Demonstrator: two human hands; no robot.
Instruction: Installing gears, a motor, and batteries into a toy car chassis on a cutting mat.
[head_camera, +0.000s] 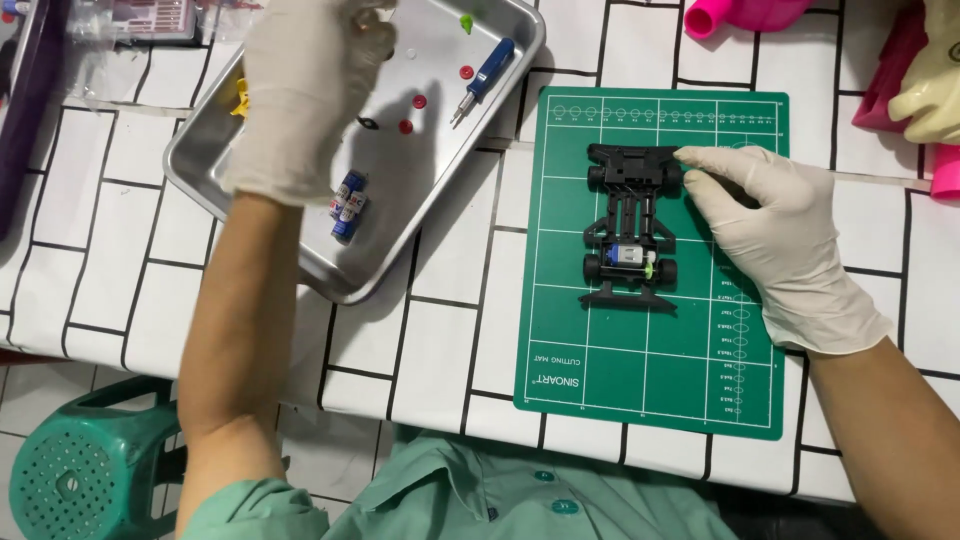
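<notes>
A black toy car chassis (631, 223) with a small silver motor lies on a green cutting mat (650, 370). My right hand (775, 240), in a white glove, rests on the mat beside the chassis, its fingertips touching the chassis's upper right corner. Over a metal tray (300, 255) hovers my gloved left hand (300, 95), fingers curled near the tray's upper left; whether it holds anything is hidden. The tray holds two small batteries (348, 205), a blue-handled screwdriver (487, 75), several small red round parts (419, 101), a black ring and a green piece.
The table (440, 330) has a white cloth with black brick lines. Pink objects (745, 14) and a pale glove (935, 80) lie at the top right. A green plastic stool (85, 470) stands below the table's left edge. A dark case sits at the top left.
</notes>
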